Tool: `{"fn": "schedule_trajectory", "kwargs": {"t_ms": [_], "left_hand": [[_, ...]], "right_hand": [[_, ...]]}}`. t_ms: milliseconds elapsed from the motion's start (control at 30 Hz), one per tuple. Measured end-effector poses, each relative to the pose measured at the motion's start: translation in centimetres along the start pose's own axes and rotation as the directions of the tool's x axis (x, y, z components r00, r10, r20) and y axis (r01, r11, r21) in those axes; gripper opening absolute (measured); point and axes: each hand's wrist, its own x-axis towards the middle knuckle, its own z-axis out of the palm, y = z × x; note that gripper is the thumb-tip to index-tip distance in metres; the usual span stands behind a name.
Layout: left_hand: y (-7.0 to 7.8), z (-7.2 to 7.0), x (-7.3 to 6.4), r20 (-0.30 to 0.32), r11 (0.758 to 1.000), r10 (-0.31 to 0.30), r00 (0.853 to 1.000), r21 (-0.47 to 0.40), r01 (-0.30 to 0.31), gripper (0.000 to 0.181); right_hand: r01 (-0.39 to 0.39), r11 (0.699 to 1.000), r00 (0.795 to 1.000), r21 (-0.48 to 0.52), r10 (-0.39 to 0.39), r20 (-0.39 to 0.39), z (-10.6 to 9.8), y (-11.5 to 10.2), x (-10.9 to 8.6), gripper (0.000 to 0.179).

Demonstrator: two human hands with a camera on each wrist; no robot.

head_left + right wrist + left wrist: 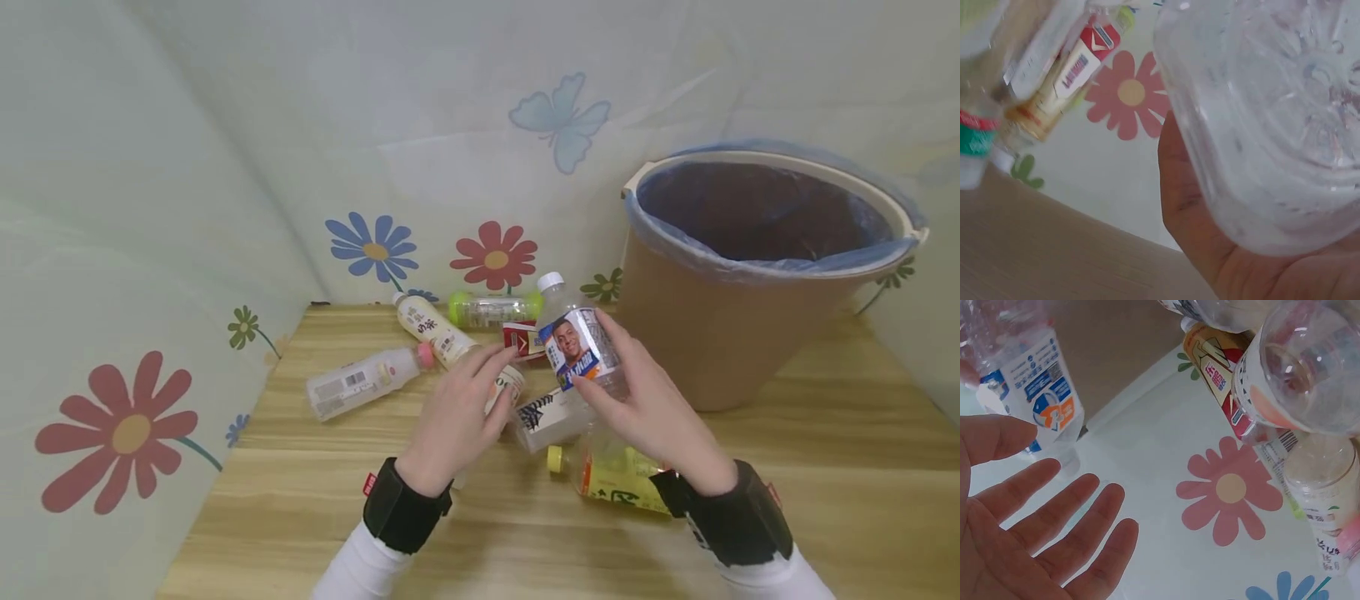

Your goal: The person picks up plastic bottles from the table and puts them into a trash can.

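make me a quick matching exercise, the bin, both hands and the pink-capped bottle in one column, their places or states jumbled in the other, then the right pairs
Column one
1. bin
2. left hand
3. pink-capped bottle
4. right hand

Column two
A. holds a white-capped bottle
B. lined with a blue bag
C. fingers spread apart, holding nothing
D. lies on its side, farthest left of the bottles in the head view

Right pairs
1-B, 2-C, 3-D, 4-A
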Motion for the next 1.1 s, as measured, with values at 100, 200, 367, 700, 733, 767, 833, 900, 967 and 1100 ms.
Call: {"fn": "schedule_trajectory", "kwargs": {"t_ms": [100, 200, 367, 700, 733, 767, 833, 900, 967, 1100], "left_hand": [[0.1, -0.4, 0.4, 0.019, 1.0, 0.003, 1.0, 0.013, -0.003, 0.043], [0.3, -0.6, 0.7, 0.037, 1.0, 0.001, 0.999, 0.016, -0.001, 0.045], [0.6, -0.9, 0.8, 0.034, 1.0, 0.005, 0.999, 0.025, -0.006, 0.046], [0.7, -1.3, 0.5, 0.008, 1.0, 0.005, 1.0, 0.026, -0.005, 0.044], [0.7, -1.3, 0.4, 0.008, 1.0, 0.008, 1.0, 0.026, -0.008, 0.044], [0.7, -1.3, 0.4, 0.01, 1.0, 0.01, 1.0, 0.026, -0.01, 0.044], [0.6, -1.3, 0.3, 0.014, 1.0, 0.009, 1.0, 0.028, -0.009, 0.045], [0.5, -1.3, 0.2, 0.02, 1.0, 0.003, 1.0, 0.026, -0.004, 0.045], [0.5, -1.4, 0.2, 0.024, 1.0, -0.007, 1.0, 0.027, 0.006, 0.045], [0.5, -1.4, 0.0, 0.018, 0.999, -0.018, 1.0, 0.03, 0.017, 0.045]], "right_hand": [[0.035, 0.995, 0.999, -0.097, -0.037, -0.013, -1.8, -1.2, 1.0, 0.078], [0.055, 0.98, 0.996, -0.193, -0.067, -0.058, -4.0, -2.6, 2.1, 0.078], [0.079, 0.952, 0.986, -0.294, -0.117, -0.116, -7.4, -5.1, 3.5, 0.078], [0.018, 0.947, 0.968, -0.321, -0.096, -0.23, -13.5, -6.6, 6.8, 0.079], [-0.002, 0.949, 0.967, -0.316, -0.079, -0.243, -14.1, -6.4, 7.2, 0.08], [-0.024, 0.95, 0.965, -0.312, -0.059, -0.255, -14.7, -6.0, 7.5, 0.08], [-0.07, 0.948, 0.96, -0.31, -0.02, -0.28, -15.8, -5.1, 8.0, 0.082], [-0.123, 0.944, 0.954, -0.307, 0.027, -0.299, -16.7, -4.0, 8.4, 0.084], [-0.172, 0.936, 0.947, -0.309, 0.071, -0.313, -17.4, -2.9, 8.6, 0.085], [-0.226, 0.913, 0.94, -0.339, 0.114, -0.321, -17.9, -1.1, 8.6, 0.084]]}}
